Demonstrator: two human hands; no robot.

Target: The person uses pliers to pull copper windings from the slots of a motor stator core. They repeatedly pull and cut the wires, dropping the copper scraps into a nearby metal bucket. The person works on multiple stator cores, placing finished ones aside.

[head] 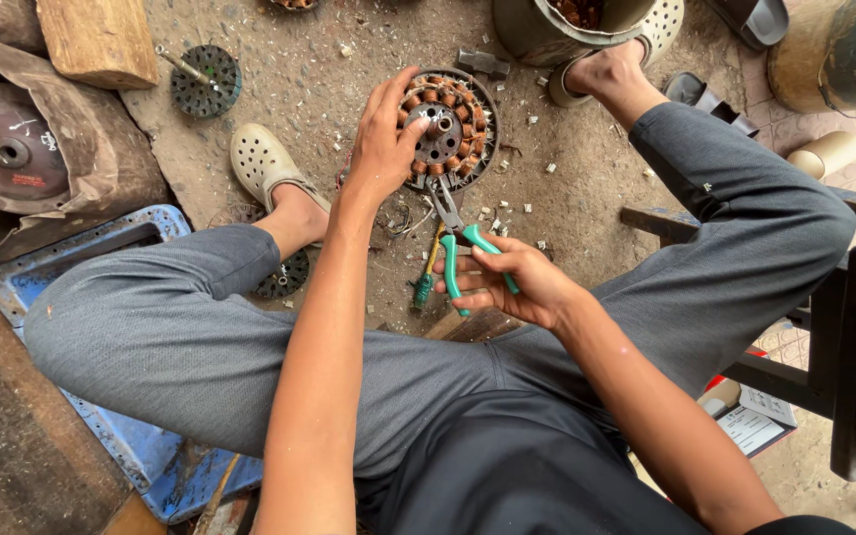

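Copper-wound coils ringed the round motor stator [448, 127], which was set flat on the gritty ground between the person's two feet. It was steadied from above by the left hand [383, 139], whose fingers were spread and curled over the near-left rim, the fingertips pressed onto the coils; the grip appeared meant to keep the stator from turning or sliding while it was worked on. A pair of green-handled pliers [466, 248] was held in the right hand [522, 282], the fingers closed around both handles, and the metal nose was pointed up at the stator's lower edge, just touching or almost touching it. Whether a wire was caught in the nose could not be made out.

A green-handled screwdriver [426, 277] lay on the ground just beside the pliers, partly covered by them. Small pale scraps [507, 210] were scattered around the stator. A second, darker stator with a shaft [205, 79] lay well apart at the upper left, near a wooden block [99, 38]. A rusty round cover [7, 149] rested on brown sacking at the far left, and a blue metal tray [27, 282] was largely hidden under the left leg. A perforated pot [587, 25] at the top was cut off by the frame, so its contents could only be partly seen. A cardboard tube [824, 154] lay at the right, beside a dark bench.
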